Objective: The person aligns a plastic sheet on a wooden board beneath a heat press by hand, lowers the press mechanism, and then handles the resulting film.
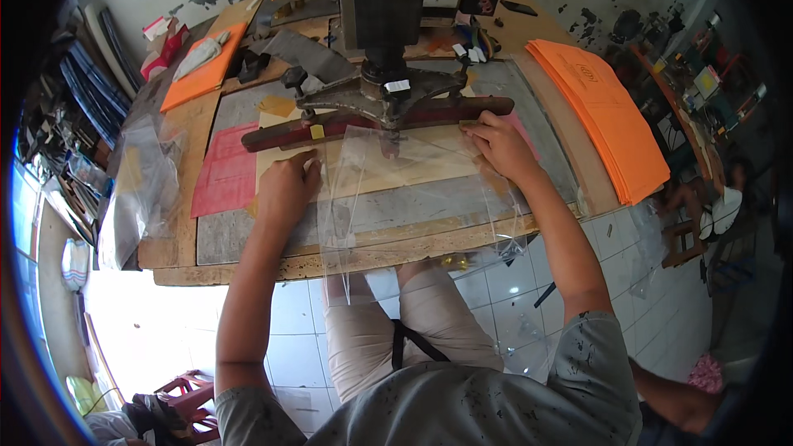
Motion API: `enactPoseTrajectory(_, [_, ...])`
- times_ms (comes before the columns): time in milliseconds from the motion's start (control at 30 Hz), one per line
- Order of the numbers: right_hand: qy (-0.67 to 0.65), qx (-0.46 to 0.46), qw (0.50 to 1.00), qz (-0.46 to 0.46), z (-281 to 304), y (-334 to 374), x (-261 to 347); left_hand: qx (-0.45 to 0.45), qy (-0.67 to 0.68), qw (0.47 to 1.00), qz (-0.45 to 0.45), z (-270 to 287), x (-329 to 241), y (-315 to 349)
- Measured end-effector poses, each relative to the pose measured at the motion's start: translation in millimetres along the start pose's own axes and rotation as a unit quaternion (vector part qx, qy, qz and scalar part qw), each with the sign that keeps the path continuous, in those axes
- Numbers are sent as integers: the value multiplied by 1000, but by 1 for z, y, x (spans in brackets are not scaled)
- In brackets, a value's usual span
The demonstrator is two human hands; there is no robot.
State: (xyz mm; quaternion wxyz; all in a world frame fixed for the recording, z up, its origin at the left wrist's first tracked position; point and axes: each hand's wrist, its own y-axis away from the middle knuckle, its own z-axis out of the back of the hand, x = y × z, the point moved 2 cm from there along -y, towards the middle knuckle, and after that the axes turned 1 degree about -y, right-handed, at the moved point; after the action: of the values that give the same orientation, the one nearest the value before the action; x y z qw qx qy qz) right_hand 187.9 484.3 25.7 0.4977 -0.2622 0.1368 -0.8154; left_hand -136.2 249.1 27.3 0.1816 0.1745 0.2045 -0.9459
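Note:
A clear plastic sheet (372, 206) stretches between my hands and hangs over the worktable's front edge. My left hand (287, 187) is closed at its left side, thumb and fingers pinched together. Farther up on the right, my right hand (501, 147) pinches its far right corner, close beside a long dark red bar (330, 129). That bar belongs to a heavy metal press (387, 91) standing over the table. Under the sheet lies a cream-coloured board (289, 162), with a pink sheet (225, 172) to its left. The sheet's exact edges are hard to make out.
Orange folded sheets (595, 107) are stacked on the table's right side. An orange board with a grey cloth (201, 56) lies at the far left. Crumpled clear plastic (140, 190) hangs over the left edge. A dark phone (519, 8) rests at the back. Other people are nearby.

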Motion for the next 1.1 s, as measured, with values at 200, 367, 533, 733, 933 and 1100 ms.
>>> enactPoseTrajectory(200, [-6,4,1000,8,0,2,-7,-16,-22,999,-20,-3,-1,2])
enactPoseTrajectory(367, [-12,-4,1000,16,1,4,-5,-21,-19,999,-33,-8,3,2])
enactPoseTrajectory(533, [-14,-3,1000,18,-2,5,-7,-18,-27,999,-37,-8,4,2])
enactPoseTrajectory(733, [-20,-12,999,24,-2,5,-9,-14,-25,999,-34,-5,1,0])
enactPoseTrajectory(933, [-30,-17,999,24,-3,5,-10,-13,-18,999,-29,-6,4,1])
enactPoseTrajectory(1100, [-43,-14,999,21,1,5,-11,-37,-20,998,-49,-7,2,4])
